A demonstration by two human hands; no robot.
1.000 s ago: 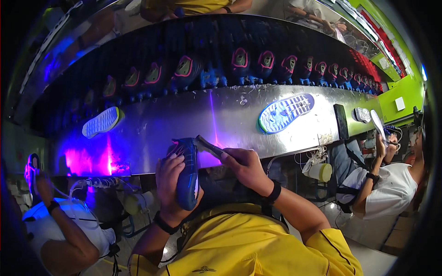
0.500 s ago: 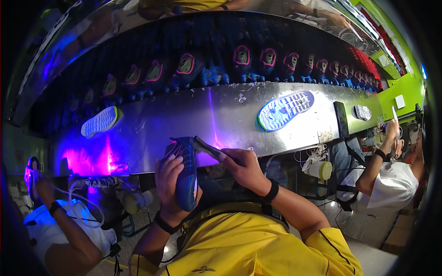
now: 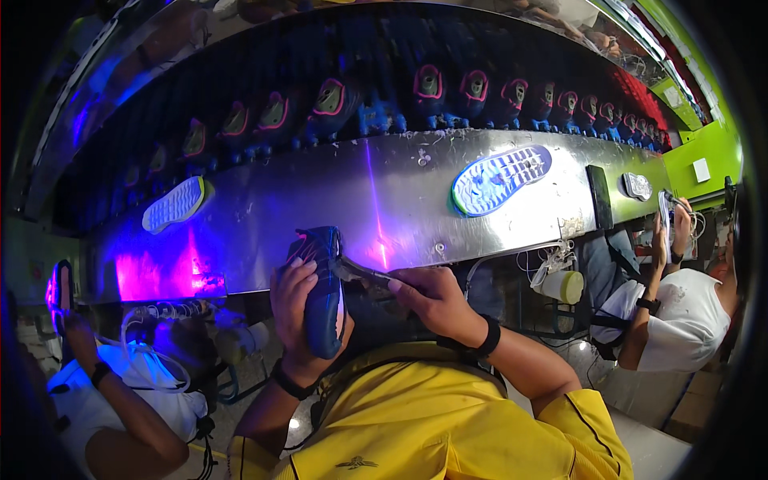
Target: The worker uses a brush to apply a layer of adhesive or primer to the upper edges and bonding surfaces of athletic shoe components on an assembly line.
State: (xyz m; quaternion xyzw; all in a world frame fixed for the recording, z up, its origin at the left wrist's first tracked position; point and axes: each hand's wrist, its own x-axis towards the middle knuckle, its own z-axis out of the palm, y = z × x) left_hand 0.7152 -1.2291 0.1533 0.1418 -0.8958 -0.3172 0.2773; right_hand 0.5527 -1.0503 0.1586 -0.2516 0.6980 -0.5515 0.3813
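My left hand (image 3: 294, 300) is wrapped round a dark blue shoe upper (image 3: 324, 312) with pink lines, held upright in front of my yellow shirt. My right hand (image 3: 442, 304) grips the handle of a slim, dark brush-like tool (image 3: 366, 272). The tool's far end meets the right side of the upper; its tip is partly hidden there. Beyond my hands, a pale shoe sole (image 3: 500, 181) lies on the metal bench (image 3: 296, 216) to the right. Another sole (image 3: 174, 204) lies to the left under violet light.
Behind the bench runs a rack with several dark, pink-edged shoes (image 3: 328, 98). A worker in white (image 3: 680, 320) sits at right; another person's arm (image 3: 132, 408) is at left. A pale pot (image 3: 558, 286) hangs below the bench edge, near cables.
The upper has turned slightly and risen in my left hand. My right hand has shifted a little right and down, with the tool lower along the upper's side.
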